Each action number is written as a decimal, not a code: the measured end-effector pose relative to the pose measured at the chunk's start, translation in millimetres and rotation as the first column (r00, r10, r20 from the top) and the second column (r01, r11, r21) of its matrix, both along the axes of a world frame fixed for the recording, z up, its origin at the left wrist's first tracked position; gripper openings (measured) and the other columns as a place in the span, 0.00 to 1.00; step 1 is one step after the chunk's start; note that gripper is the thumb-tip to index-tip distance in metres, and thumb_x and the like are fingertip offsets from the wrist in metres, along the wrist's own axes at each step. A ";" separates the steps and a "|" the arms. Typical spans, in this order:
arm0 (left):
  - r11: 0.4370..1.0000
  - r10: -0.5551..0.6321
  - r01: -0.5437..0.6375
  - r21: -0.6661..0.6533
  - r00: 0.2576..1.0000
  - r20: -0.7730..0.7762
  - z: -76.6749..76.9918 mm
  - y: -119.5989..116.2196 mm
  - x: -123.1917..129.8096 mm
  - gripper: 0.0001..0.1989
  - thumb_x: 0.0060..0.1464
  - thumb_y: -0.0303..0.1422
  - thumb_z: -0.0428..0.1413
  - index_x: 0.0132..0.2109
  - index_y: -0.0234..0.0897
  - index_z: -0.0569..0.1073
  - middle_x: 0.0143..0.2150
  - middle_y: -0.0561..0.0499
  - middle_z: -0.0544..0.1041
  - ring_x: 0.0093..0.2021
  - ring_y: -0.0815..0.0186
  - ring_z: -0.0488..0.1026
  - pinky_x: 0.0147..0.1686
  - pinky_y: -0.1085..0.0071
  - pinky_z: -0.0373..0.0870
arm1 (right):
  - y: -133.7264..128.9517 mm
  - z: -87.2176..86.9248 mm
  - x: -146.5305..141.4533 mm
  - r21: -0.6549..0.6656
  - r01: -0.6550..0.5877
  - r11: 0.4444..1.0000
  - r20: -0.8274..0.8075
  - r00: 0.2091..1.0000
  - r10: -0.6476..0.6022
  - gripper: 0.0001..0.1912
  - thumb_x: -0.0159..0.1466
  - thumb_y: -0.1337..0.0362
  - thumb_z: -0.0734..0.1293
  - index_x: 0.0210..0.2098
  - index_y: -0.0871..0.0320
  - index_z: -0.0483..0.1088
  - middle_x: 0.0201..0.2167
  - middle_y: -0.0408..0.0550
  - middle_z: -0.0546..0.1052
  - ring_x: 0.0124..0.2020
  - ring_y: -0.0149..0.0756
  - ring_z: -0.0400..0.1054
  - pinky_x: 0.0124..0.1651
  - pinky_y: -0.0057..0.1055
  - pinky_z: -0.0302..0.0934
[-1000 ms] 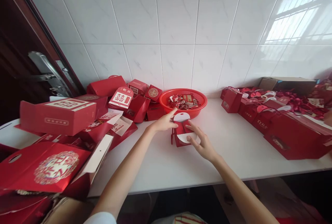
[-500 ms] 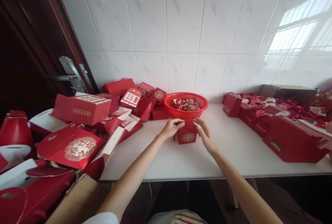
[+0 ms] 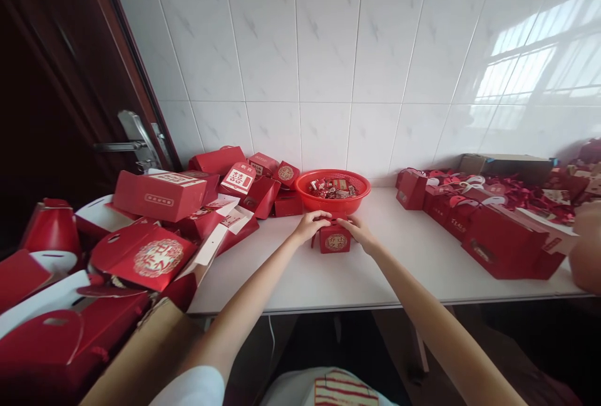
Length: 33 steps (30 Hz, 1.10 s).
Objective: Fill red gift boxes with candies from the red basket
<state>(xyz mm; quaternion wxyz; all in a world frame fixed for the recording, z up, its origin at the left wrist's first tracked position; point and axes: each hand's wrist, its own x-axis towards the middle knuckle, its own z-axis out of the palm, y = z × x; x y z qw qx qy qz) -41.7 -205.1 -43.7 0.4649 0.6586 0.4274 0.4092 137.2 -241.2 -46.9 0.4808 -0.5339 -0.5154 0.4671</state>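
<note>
A small red gift box (image 3: 335, 242) with a round gold emblem on its front stands upright on the white table, just in front of the red plastic basket (image 3: 300, 192). My left hand (image 3: 310, 225) is closed on its upper left side, fingertips over the top edge. From the other side, my right hand (image 3: 360, 234) pinches the upper right edge. Both sets of fingers meet the box's top flaps, and the thumbs are partly hidden. Small wrapped sweets (image 3: 332, 188) fill the basket right behind the box.
To the left, red cartons (image 3: 162, 196) lie heaped, some open, beside a brown cardboard piece (image 3: 145, 349). On the right stand red gift bags (image 3: 507, 240) and ribboned boxes (image 3: 457, 215). Another person's arm (image 3: 586, 249) shows at the right edge. A tiled wall (image 3: 328, 42) backs the table.
My right hand has closed in from beside the box onto its top edge, and the box top looks lower. The view has tilted up slightly. A person's arm has appeared at the right edge.
</note>
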 end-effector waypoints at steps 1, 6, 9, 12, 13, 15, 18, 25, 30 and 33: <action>1.000 -0.011 0.011 -0.006 1.000 -0.003 0.7 0.6 0.1 0.12 0.48 0.29 0.60 0.42 0.35 0.79 0.49 0.45 0.81 0.50 0.58 0.75 0.53 0.65 0.70 | 0.1 -1.1 2.6 0.003 0.003 1.000 0.012 1.000 -0.003 0.20 0.57 0.48 0.69 0.39 0.57 0.72 0.37 0.50 0.80 0.39 0.41 0.74 0.36 0.32 0.66; 0.992 -0.122 0.116 -0.053 0.984 -0.133 13.8 3.5 -5.6 0.18 0.53 0.35 0.60 0.51 0.35 0.79 0.51 0.44 0.81 0.52 0.57 0.76 0.53 0.65 0.70 | 3.7 -4.7 20.7 0.005 0.040 0.999 0.048 0.998 -0.040 0.20 0.58 0.45 0.68 0.27 0.58 0.71 0.28 0.47 0.77 0.33 0.37 0.70 0.34 0.29 0.60; 0.982 -0.190 0.184 -0.047 0.946 -0.263 28.9 5.4 -13.6 0.21 0.56 0.43 0.60 0.53 0.37 0.79 0.58 0.45 0.78 0.59 0.54 0.72 0.56 0.65 0.69 | 4.5 -0.7 30.1 -0.027 0.012 1.000 0.027 1.000 -0.011 0.18 0.57 0.51 0.71 0.21 0.59 0.71 0.21 0.44 0.72 0.26 0.32 0.66 0.33 0.29 0.59; 0.974 -0.227 0.212 -0.082 0.916 -0.332 42.5 7.1 -22.1 0.22 0.55 0.47 0.61 0.52 0.40 0.81 0.62 0.47 0.75 0.62 0.53 0.69 0.53 0.66 0.71 | 4.0 8.7 36.9 -0.070 -0.026 0.997 -0.044 0.999 0.023 0.13 0.53 0.59 0.74 0.19 0.60 0.72 0.15 0.41 0.66 0.22 0.29 0.62 0.33 0.28 0.60; 0.973 -0.231 0.210 -0.096 0.916 -0.328 45.8 7.5 -24.7 0.22 0.54 0.46 0.63 0.52 0.40 0.80 0.62 0.47 0.75 0.61 0.53 0.71 0.51 0.66 0.72 | 3.7 12.9 38.8 -0.078 -0.039 0.996 -0.080 0.996 0.033 0.11 0.51 0.61 0.75 0.20 0.60 0.72 0.15 0.40 0.65 0.23 0.29 0.62 0.34 0.29 0.61; 0.973 -0.222 0.193 -0.125 0.932 -0.288 50.8 8.2 -29.2 0.25 0.49 0.40 0.67 0.55 0.40 0.79 0.59 0.44 0.77 0.53 0.56 0.76 0.46 0.67 0.74 | 3.1 22.8 42.7 -0.077 -0.056 0.995 -0.158 0.986 0.044 0.09 0.50 0.63 0.75 0.21 0.58 0.72 0.16 0.38 0.65 0.24 0.29 0.63 0.37 0.30 0.64; 0.975 -0.169 0.137 -0.178 0.969 -0.180 58.9 8.5 -33.0 0.32 0.39 0.26 0.70 0.55 0.37 0.77 0.50 0.43 0.78 0.35 0.65 0.78 0.35 0.69 0.72 | 2.1 40.3 48.3 -0.060 -0.061 0.996 -0.250 0.967 0.044 0.10 0.52 0.63 0.75 0.21 0.56 0.70 0.17 0.39 0.67 0.25 0.30 0.65 0.40 0.32 0.65; 0.956 0.076 -0.002 -0.295 0.969 0.237 103.3 -2.5 -28.5 0.15 0.43 0.15 0.58 0.39 0.33 0.76 0.31 0.52 0.77 0.24 0.73 0.71 0.30 0.74 0.71 | -5.0 82.5 54.3 -0.021 -0.061 0.998 -0.324 0.945 0.051 0.02 0.54 0.67 0.73 0.28 0.58 0.77 0.25 0.44 0.76 0.31 0.31 0.70 0.42 0.30 0.65; 0.946 0.054 0.064 -0.319 0.935 0.349 133.3 -16.2 -22.6 0.09 0.49 0.19 0.58 0.38 0.33 0.74 0.31 0.48 0.77 0.31 0.67 0.76 0.37 0.70 0.76 | -9.4 102.5 54.1 0.018 -0.043 0.999 -0.312 0.949 0.046 0.03 0.56 0.70 0.73 0.26 0.60 0.77 0.25 0.45 0.76 0.29 0.31 0.70 0.39 0.29 0.65; 0.942 0.029 0.098 -0.322 0.929 0.368 144.4 -20.3 -12.7 0.08 0.50 0.21 0.59 0.38 0.34 0.74 0.34 0.46 0.78 0.35 0.65 0.78 0.42 0.67 0.77 | -9.2 110.6 51.1 0.042 -0.056 0.998 -0.282 0.957 0.065 0.04 0.57 0.70 0.72 0.26 0.59 0.77 0.26 0.46 0.78 0.29 0.31 0.71 0.39 0.29 0.66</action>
